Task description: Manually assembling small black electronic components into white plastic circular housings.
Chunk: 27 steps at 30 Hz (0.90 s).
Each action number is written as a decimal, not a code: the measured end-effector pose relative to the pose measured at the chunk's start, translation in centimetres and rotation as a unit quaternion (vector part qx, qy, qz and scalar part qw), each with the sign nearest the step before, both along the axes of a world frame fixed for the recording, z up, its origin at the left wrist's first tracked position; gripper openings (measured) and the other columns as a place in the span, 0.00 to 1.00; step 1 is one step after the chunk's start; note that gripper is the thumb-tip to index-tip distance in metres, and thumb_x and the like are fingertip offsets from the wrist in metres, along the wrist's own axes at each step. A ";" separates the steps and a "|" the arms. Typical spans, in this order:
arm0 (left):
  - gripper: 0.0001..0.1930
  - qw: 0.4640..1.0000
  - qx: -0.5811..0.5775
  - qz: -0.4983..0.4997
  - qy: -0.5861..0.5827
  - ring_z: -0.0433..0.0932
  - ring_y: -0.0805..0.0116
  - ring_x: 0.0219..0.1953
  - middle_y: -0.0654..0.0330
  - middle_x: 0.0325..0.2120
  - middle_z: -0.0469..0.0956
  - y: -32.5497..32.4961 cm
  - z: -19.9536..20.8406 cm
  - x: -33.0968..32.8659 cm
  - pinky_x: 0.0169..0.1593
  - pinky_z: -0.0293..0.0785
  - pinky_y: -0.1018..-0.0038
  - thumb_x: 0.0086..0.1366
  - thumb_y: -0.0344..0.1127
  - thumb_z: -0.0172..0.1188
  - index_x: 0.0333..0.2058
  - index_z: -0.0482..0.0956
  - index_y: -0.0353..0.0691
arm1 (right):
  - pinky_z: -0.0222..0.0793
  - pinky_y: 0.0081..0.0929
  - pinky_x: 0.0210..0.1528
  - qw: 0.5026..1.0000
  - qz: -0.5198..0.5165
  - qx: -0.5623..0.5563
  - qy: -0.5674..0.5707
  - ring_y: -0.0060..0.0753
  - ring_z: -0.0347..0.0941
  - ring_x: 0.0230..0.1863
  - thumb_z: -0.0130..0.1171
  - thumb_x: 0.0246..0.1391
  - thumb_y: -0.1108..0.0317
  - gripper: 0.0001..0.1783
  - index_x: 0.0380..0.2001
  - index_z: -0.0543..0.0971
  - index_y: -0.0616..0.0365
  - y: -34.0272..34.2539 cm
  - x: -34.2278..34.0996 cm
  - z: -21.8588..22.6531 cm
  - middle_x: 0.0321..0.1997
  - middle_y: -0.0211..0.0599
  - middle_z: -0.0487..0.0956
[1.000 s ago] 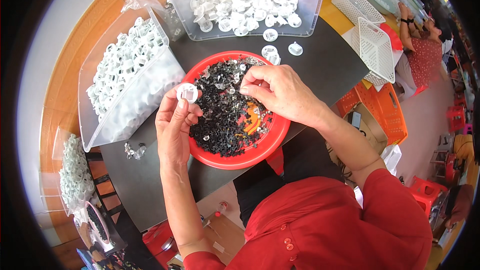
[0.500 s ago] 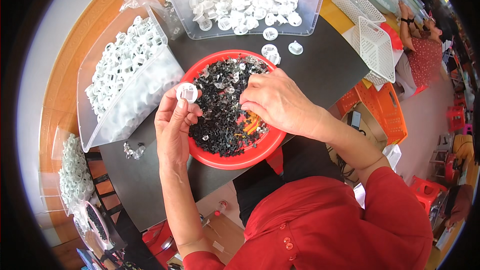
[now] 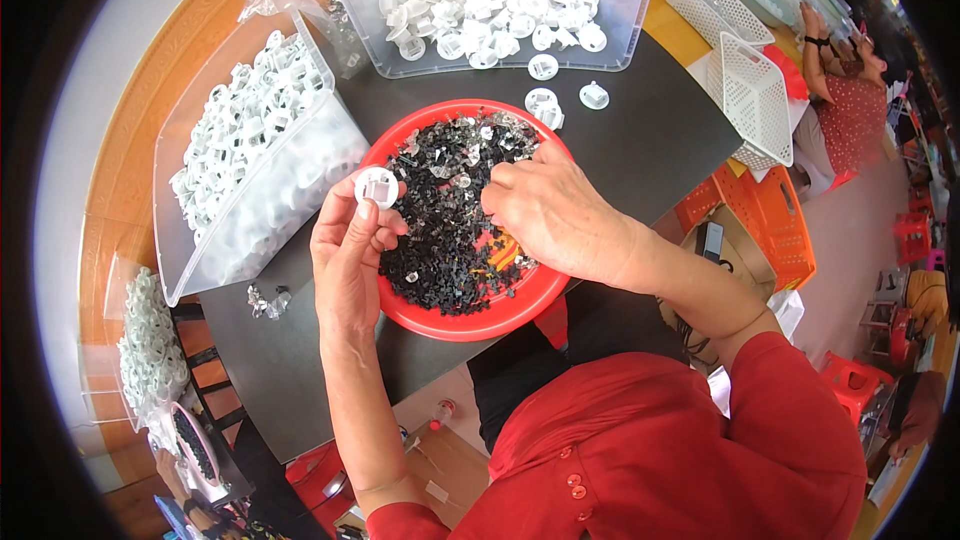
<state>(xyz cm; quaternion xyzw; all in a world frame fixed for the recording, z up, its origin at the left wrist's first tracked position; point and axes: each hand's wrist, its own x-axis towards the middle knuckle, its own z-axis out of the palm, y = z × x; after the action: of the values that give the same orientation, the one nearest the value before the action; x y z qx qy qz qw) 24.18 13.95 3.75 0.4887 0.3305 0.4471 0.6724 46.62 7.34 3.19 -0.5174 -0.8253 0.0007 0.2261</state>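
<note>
My left hand (image 3: 350, 235) pinches a white round plastic part (image 3: 376, 187) at the left rim of a red basin (image 3: 470, 328). The part's face, with a square shape in its middle, is turned up. Over the basin's right side is my right hand (image 3: 560, 215), its fingers curled together and pointing into the basin. Its fingertips are partly hidden, and I cannot make out what they hold. Many small black pieces (image 3: 430, 265) fill the basin. Clear plastic bits (image 3: 470, 153) lie among them, and some orange-yellow strips (image 3: 503, 255) show below my right hand.
A clear bin (image 3: 350, 15) of white round parts stands behind the basin; another clear bin (image 3: 275, 215) of white parts leans at left. Loose white parts (image 3: 594, 95) lie on the dark table (image 3: 655, 135). White baskets (image 3: 750, 105) and an orange crate (image 3: 765, 230) stand at right.
My right hand has shifted slightly, with its fingers curled further in. The left hand keeps the white part almost in place. Another person's arm shows more clearly at the lower left.
</note>
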 end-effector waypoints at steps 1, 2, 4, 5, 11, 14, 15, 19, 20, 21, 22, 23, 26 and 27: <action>0.16 1.000 0.000 0.000 0.000 0.77 0.76 0.31 0.55 0.41 0.80 0.0 0.0 0.0 0.34 0.69 0.84 0.65 0.35 0.60 0.49 0.73 0.37 | 0.60 0.33 0.41 1.000 0.001 -0.003 0.010 0.36 0.72 0.32 0.58 0.46 0.73 0.02 0.26 0.78 0.57 0.0 0.0 0.0 0.28 0.32 0.74; 0.16 1.000 0.001 0.001 0.001 0.77 0.76 0.31 0.55 0.41 0.80 0.0 0.1 0.0 0.34 0.69 0.84 0.65 0.35 0.60 0.49 0.73 0.37 | 0.60 0.33 0.41 1.000 0.001 -0.006 0.020 0.36 0.72 0.32 0.58 0.47 0.73 0.02 0.26 0.77 0.57 0.0 0.0 0.0 0.28 0.33 0.74; 0.16 1.000 0.002 0.002 0.002 0.77 0.76 0.31 0.55 0.40 0.80 0.0 0.1 0.1 0.34 0.69 0.84 0.65 0.36 0.60 0.49 0.73 0.37 | 0.60 0.33 0.41 0.999 0.002 -0.014 0.033 0.37 0.72 0.32 0.59 0.47 0.73 0.02 0.27 0.77 0.57 0.0 0.2 0.0 0.29 0.33 0.73; 0.16 1.000 0.002 0.005 0.002 0.76 0.76 0.31 0.55 0.40 0.79 -0.1 0.2 0.1 0.34 0.69 0.84 0.65 0.36 0.60 0.49 0.73 0.37 | 0.60 0.34 0.40 0.999 0.003 -0.023 0.045 0.38 0.71 0.32 0.59 0.47 0.73 0.02 0.27 0.76 0.57 -0.1 0.3 0.0 0.29 0.34 0.73; 0.16 1.000 0.005 0.005 -0.001 0.75 0.76 0.30 0.54 0.40 0.79 0.0 0.2 -0.1 0.33 0.68 0.83 0.65 0.37 0.60 0.48 0.73 0.37 | 0.60 0.35 0.40 0.996 -0.002 -0.034 0.079 0.40 0.70 0.31 0.61 0.46 0.71 0.05 0.25 0.74 0.56 0.0 0.4 -0.3 0.29 0.34 0.73; 0.16 1.000 0.005 0.005 -0.002 0.75 0.76 0.31 0.54 0.40 0.79 0.1 0.1 -0.2 0.33 0.68 0.83 0.66 0.37 0.59 0.48 0.72 0.37 | 0.59 0.35 0.40 0.996 0.006 -0.031 0.082 0.40 0.70 0.31 0.61 0.46 0.71 0.06 0.24 0.74 0.56 -0.1 0.4 -0.1 0.29 0.33 0.72; 0.15 1.000 0.004 0.007 -0.001 0.76 0.76 0.31 0.54 0.40 0.79 0.1 0.0 -0.3 0.34 0.68 0.83 0.66 0.37 0.59 0.48 0.72 0.37 | 0.59 0.35 0.40 0.996 0.005 -0.030 0.083 0.40 0.70 0.31 0.61 0.46 0.71 0.06 0.24 0.74 0.56 -0.2 0.5 -0.1 0.29 0.33 0.72; 0.16 1.000 0.000 -0.001 0.001 0.76 0.75 0.31 0.53 0.42 0.79 0.1 0.0 -0.1 0.35 0.70 0.83 0.65 0.36 0.59 0.48 0.72 0.36 | 0.65 0.33 0.34 0.983 0.005 -0.054 0.178 0.38 0.73 0.29 0.63 0.45 0.71 0.06 0.23 0.75 0.59 0.1 1.1 0.7 0.25 0.34 0.74; 0.15 1.000 0.005 -0.006 0.000 0.76 0.75 0.32 0.52 0.43 0.79 0.0 -0.1 -0.1 0.36 0.71 0.82 0.65 0.36 0.59 0.48 0.72 0.36 | 0.67 0.31 0.31 0.968 0.012 -0.076 0.238 0.35 0.73 0.27 0.63 0.46 0.71 0.07 0.23 0.76 0.60 0.3 1.2 1.2 0.24 0.34 0.74; 0.15 1.000 0.011 -0.010 0.000 0.77 0.74 0.32 0.51 0.44 0.79 0.0 -0.1 0.0 0.37 0.72 0.82 0.65 0.35 0.60 0.48 0.71 0.36 | 0.67 0.31 0.31 0.969 0.014 -0.074 0.237 0.35 0.73 0.27 0.63 0.46 0.71 0.07 0.23 0.76 0.60 0.5 1.4 1.8 0.24 0.34 0.74; 0.15 1.000 0.010 -0.009 0.001 0.77 0.73 0.33 0.50 0.45 0.78 0.0 0.2 0.2 0.38 0.73 0.81 0.64 0.34 0.60 0.47 0.71 0.35 | 0.70 0.30 0.33 0.944 0.026 -0.132 0.301 0.33 0.75 0.28 0.64 0.45 0.69 0.07 0.25 0.77 0.61 0.9 1.7 3.3 0.25 0.35 0.76; 0.14 1.000 0.001 -0.007 -0.004 0.78 0.73 0.34 0.51 0.45 0.79 -0.1 0.2 0.3 0.39 0.73 0.80 0.64 0.32 0.59 0.47 0.71 0.35 | 0.72 0.29 0.35 0.912 0.038 -0.190 0.362 0.31 0.76 0.28 0.64 0.45 0.68 0.08 0.26 0.78 0.61 1.3 1.9 4.5 0.26 0.36 0.78; 0.14 0.999 -0.029 -0.013 -0.013 0.78 0.72 0.34 0.52 0.44 0.78 -0.7 1.4 1.1 0.39 0.73 0.79 0.65 0.30 0.57 0.48 0.71 0.36 | 0.72 0.24 0.31 0.890 0.077 -0.187 0.408 0.26 0.75 0.28 0.65 0.46 0.67 0.10 0.28 0.79 0.64 2.7 1.8 6.9 0.26 0.37 0.79; 0.14 0.999 -0.037 -0.019 -0.008 0.78 0.71 0.34 0.54 0.42 0.78 -0.8 1.9 1.5 0.39 0.74 0.79 0.65 0.30 0.57 0.48 0.71 0.36 | 0.72 0.24 0.32 0.882 0.089 -0.187 0.423 0.25 0.75 0.28 0.65 0.46 0.67 0.11 0.29 0.79 0.64 3.2 1.7 7.4 0.26 0.36 0.79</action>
<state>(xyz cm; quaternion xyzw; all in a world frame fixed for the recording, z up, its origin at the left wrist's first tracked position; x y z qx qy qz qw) 25.71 13.18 5.63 0.4658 0.3327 0.4254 0.7009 48.35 10.57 10.62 -0.4248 -0.6785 0.3943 0.4514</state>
